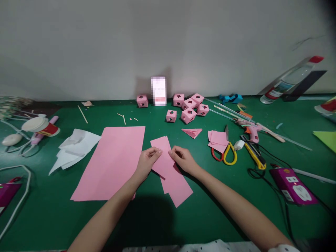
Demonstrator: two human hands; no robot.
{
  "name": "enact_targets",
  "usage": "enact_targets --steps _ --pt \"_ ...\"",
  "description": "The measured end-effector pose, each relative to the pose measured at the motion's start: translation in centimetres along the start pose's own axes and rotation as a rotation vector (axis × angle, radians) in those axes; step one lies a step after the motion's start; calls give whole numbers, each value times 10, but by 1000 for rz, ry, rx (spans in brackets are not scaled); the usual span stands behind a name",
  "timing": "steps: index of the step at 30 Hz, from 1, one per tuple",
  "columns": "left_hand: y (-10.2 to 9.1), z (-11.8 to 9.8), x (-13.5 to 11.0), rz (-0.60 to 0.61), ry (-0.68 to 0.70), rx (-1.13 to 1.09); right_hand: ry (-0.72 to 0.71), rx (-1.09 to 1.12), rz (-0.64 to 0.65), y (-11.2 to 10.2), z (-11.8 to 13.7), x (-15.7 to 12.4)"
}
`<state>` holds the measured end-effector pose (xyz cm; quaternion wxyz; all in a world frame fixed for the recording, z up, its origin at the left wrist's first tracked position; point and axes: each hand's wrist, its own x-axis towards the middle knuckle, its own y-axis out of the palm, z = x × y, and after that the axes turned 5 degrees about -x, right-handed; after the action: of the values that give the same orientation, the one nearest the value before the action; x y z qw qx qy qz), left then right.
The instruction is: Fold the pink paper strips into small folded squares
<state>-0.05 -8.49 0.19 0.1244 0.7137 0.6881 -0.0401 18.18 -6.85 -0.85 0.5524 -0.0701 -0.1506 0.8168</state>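
Note:
My left hand [147,161] pinches the left edge of a strip of pink paper [160,156], thumb on top. On the same strip's right side, my right hand [183,159] is closed with thumb and fingertips at the edge. Beneath the held strip, more pink paper strips [178,189] lie on the green table, overlapping at an angle. A stack of large pink sheets [112,157] lies just left of my left hand. Small pink paper squares [217,140] rest partly over scissors [230,154] with red and yellow handles, to the right. Folded pink pieces [192,132] lie beyond my hands.
Several pink folded-paper cubes [189,114] stand near the wall, beside a blurred upright screen [159,91]. At right are a pink glue gun [253,132], a yellow utility knife [254,154], a purple power box [294,187] and a leaning bottle [288,82]. White paper [75,150] and a tipped cup [42,126] lie left.

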Motion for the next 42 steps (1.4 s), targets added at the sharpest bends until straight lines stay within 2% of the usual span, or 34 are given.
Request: enact_targets --steps 5,11,17,26,29,34,38,42 --pt "1 -1 -1 -70 1 -62 -13 -58 98 -2 3 -1" --pt "2 -1 -1 -96 15 -60 -17 -56 71 -3 3 -1" --pt "2 0 -1 -115 28 -79 -24 -53 122 -4 4 0" --pt "1 2 1 -151 68 -100 -32 -54 31 -2 2 -1" --pt "-2 4 3 -183 117 -99 -3 31 40 0 2 -2" --pt "-2 6 5 -189 64 -145 79 241 37 1 -1 -1" --pt "-1 6 3 -180 37 -184 98 288 -17 1 -2 0" --pt "-1 5 1 -137 102 -90 72 278 -55 3 -6 -1"
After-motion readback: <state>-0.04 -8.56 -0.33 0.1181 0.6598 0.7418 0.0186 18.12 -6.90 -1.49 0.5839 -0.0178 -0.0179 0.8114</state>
